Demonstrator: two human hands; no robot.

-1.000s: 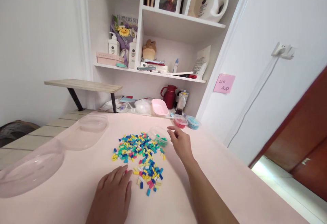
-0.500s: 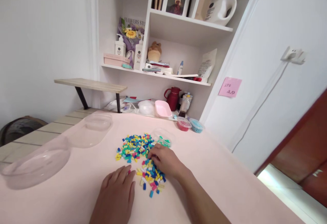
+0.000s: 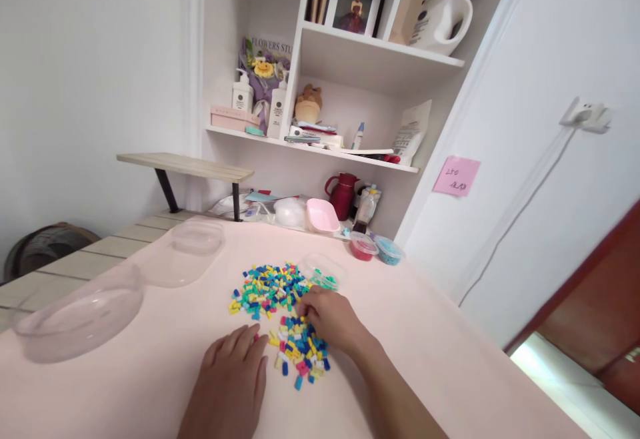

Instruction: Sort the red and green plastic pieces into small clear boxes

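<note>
Small coloured plastic blocks (image 3: pixel 273 287) lie in a loose heap on the pink tabletop, with a second cluster of blocks (image 3: pixel 303 349) nearer to me. Between the two, my right hand (image 3: pixel 333 319) reaches in with its fingers curled down and closed; whatever is at the fingertips is hidden. Just beyond it stands a clear plastic tub (image 3: pixel 323 271) holding green blocks, partly covered by that hand. My left hand (image 3: pixel 227 375) rests palm down left of the near cluster, fingers stretched out, a pink block (image 3: pixel 256 337) by its fingertips.
At the far edge are a lidded tub of red pieces (image 3: pixel 363 245), a tub of blue pieces (image 3: pixel 389 250) and a pink bowl (image 3: pixel 323 215). Clear plastic trays (image 3: pixel 83 319) sit on the left. Behind rise shelves (image 3: pixel 350 155) and a dark red jug (image 3: pixel 343 195).
The whole view has shifted slightly. My right hand's fingers have curled in a little more at the blocks. My left hand stays where it was on the table.
</note>
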